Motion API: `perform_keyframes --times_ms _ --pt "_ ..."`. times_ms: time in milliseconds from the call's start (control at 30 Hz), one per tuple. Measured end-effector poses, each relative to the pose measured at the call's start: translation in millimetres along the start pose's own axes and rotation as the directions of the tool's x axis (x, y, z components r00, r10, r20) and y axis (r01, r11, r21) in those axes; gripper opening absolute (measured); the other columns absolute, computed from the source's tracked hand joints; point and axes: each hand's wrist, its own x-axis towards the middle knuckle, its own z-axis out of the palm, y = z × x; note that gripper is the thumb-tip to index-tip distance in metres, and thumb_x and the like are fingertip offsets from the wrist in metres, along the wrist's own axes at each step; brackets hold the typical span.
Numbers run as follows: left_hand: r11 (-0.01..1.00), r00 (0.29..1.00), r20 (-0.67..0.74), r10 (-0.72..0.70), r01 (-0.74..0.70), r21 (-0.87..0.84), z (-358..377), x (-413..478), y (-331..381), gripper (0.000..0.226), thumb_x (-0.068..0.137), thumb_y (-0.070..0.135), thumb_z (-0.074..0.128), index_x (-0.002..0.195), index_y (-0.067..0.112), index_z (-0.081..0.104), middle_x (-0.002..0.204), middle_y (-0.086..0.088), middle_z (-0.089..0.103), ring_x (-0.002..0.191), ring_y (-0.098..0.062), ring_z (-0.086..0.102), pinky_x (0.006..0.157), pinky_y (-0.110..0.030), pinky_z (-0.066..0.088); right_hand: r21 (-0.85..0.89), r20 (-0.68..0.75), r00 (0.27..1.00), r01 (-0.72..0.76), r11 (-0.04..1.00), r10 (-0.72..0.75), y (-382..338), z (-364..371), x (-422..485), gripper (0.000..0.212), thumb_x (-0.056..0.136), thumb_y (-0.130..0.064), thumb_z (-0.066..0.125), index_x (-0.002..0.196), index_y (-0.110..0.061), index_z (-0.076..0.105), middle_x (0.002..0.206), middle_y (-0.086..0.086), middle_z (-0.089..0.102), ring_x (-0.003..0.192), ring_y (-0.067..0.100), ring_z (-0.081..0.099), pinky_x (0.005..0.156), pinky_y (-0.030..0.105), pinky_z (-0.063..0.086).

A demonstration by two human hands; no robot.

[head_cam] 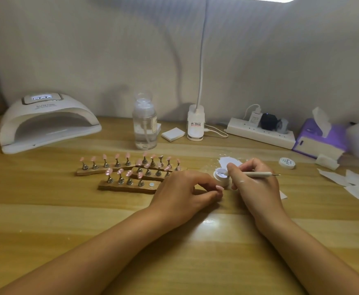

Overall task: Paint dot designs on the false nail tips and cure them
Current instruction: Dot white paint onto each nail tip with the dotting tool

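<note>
A: Head view: the right hand (257, 184), right of centre, pinches a dotting tool (257, 174), its working end dipping into the small white gel pot (221, 176).

B: And the left hand (183, 191)?

A: Fingers curled together, seemingly around one pink nail tip (219, 187), though it's blurred. The other nail tips (129, 167) stand centre-left.

B: Take little gel, then touch straight down; the curing lamp (46, 122) waits upper left.

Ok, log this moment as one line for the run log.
stage: loading paint | right hand: holds dotting tool, tip in open pot | left hand: pinches pink nail tip | lamp: empty
</note>
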Motion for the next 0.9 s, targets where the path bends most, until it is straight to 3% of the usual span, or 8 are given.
perform_keyframes --times_ms 200,333,433,533,600,800,900 --pt "0.993 0.999 0.036 -0.030 0.026 0.118 0.9 -0.3 -0.4 0.012 0.085 0.047 0.068 0.096 0.043 0.072 0.094 0.018 0.064 0.068 0.009 0.048 0.060 -0.021 0.034 -0.006 -0.001 1.000 -0.015 1.000 0.015 -2.9 0.0 -2.2 0.025 0.087 -0.026 0.073 0.073 -0.013 0.057 0.056 0.000 0.065 0.053 0.003 0.055 0.060 0.029 0.039" --pt "0.986 0.997 0.065 -0.033 0.022 0.163 0.7 -0.8 -0.3 0.017 0.088 0.048 0.063 0.101 0.042 0.071 0.096 0.017 0.061 0.069 0.010 0.045 0.058 -0.021 0.032 -0.004 0.005 1.000 -0.012 1.000 0.012 -4.4 0.3 -3.2 0.026 0.087 -0.028 0.073 0.073 -0.014 0.057 0.056 0.000 0.065 0.052 0.003 0.054 0.062 0.030 0.040" --pt "0.987 0.996 0.085 -0.032 0.019 0.157 0.0 -1.5 0.1 0.018 0.088 0.047 0.061 0.103 0.043 0.071 0.097 0.017 0.060 0.069 0.010 0.045 0.060 -0.024 0.032 0.089 -0.038 0.999 -0.023 0.996 0.026 -6.4 -1.5 -5.5 0.025 0.091 -0.026 0.068 0.075 -0.016 0.053 0.052 -0.001 0.063 0.044 0.003 0.049 0.055 0.027 0.037" --pt "0.993 0.998 0.066 -0.022 0.014 0.121 -1.3 -1.3 1.0 0.013 0.089 0.042 0.065 0.100 0.039 0.072 0.094 0.017 0.061 0.068 0.010 0.047 0.061 -0.024 0.033 0.232 -0.018 1.000 -0.014 0.973 0.019 -16.3 -6.3 -11.7 0.014 0.099 -0.025 0.060 0.090 -0.018 0.053 0.065 0.000 0.072 0.046 0.006 0.057 0.042 0.018 0.041" --pt "0.997 0.999 0.049 -0.010 0.006 0.079 -2.3 -1.2 1.2 0.008 0.087 0.036 0.070 0.095 0.035 0.071 0.086 0.021 0.060 0.068 0.015 0.048 0.061 -0.020 0.032 0.270 0.048 0.999 -0.034 0.962 0.022 -22.1 -8.1 -18.2 0.009 0.099 -0.025 0.061 0.097 -0.017 0.057 0.074 -0.001 0.076 0.053 0.006 0.063 0.042 0.016 0.044" --pt "0.999 0.999 0.044 0.015 -0.017 0.045 -4.7 -0.1 1.2 0.005 0.083 0.028 0.074 0.088 0.030 0.071 0.086 0.019 0.067 0.067 0.016 0.050 0.063 -0.016 0.034 0.311 0.125 0.983 -0.165 0.936 0.132 -23.6 -3.4 -31.4 0.017 0.092 -0.014 0.066 0.083 -0.013 0.052 0.050 0.001 0.057 0.037 0.007 0.043 0.036 0.015 0.034" --pt "0.999 0.999 0.047 0.014 -0.016 0.037 -4.2 -0.1 0.9 0.005 0.083 0.028 0.074 0.087 0.030 0.071 0.088 0.017 0.068 0.067 0.014 0.051 0.064 -0.019 0.035 0.298 0.092 0.989 -0.137 0.945 0.114 -22.9 0.2 -30.3 0.029 0.083 -0.008 0.067 0.064 -0.016 0.047 0.043 0.004 0.051 0.033 0.006 0.038 0.035 0.015 0.030"
